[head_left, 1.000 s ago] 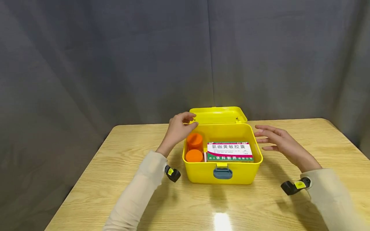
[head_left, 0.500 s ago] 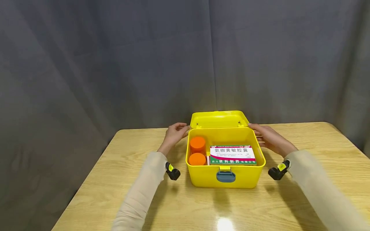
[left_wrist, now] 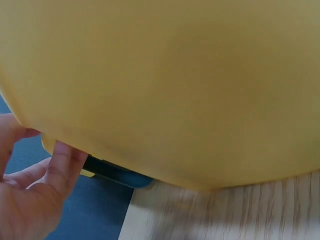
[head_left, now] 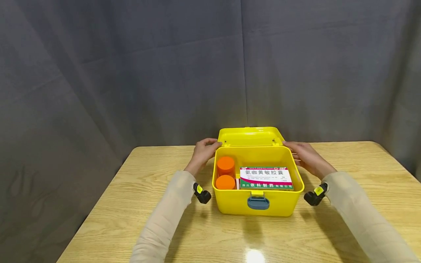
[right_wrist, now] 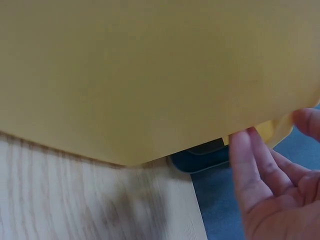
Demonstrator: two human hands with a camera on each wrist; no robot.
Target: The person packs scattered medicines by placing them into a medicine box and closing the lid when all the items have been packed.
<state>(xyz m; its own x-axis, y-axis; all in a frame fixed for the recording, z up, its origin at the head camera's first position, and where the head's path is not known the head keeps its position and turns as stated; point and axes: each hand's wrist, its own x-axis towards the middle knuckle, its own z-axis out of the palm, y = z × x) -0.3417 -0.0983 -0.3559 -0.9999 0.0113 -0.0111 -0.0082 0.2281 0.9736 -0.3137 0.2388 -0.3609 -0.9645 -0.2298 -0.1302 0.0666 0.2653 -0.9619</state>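
A yellow medicine box (head_left: 230,204) with a blue latch (head_left: 258,202) stands on the table, its lid (head_left: 251,137) tipped back. My left hand (head_left: 204,151) is at the lid's left corner, thumb on the edge and fingers behind it. At the opposite corner, my right hand (head_left: 307,159) pinches the lid in the same way. Inside the box, two orange-capped containers (head_left: 225,182) stand on the left. A white, pink and green medicine carton (head_left: 266,178) lies to their right. Box walls fill most of both wrist views, with fingers (left_wrist: 59,167) reaching past the edge.
A light wooden table (head_left: 138,197) carries the box near its back edge. Behind hangs a grey curtain (head_left: 164,73). Past the box's edge in the wrist views, a dark blue part (right_wrist: 200,160) shows beside the lid.
Both hands have moved to the lid's corners, the right coming in from the side and the left going down from above the box. The view has shifted slightly.
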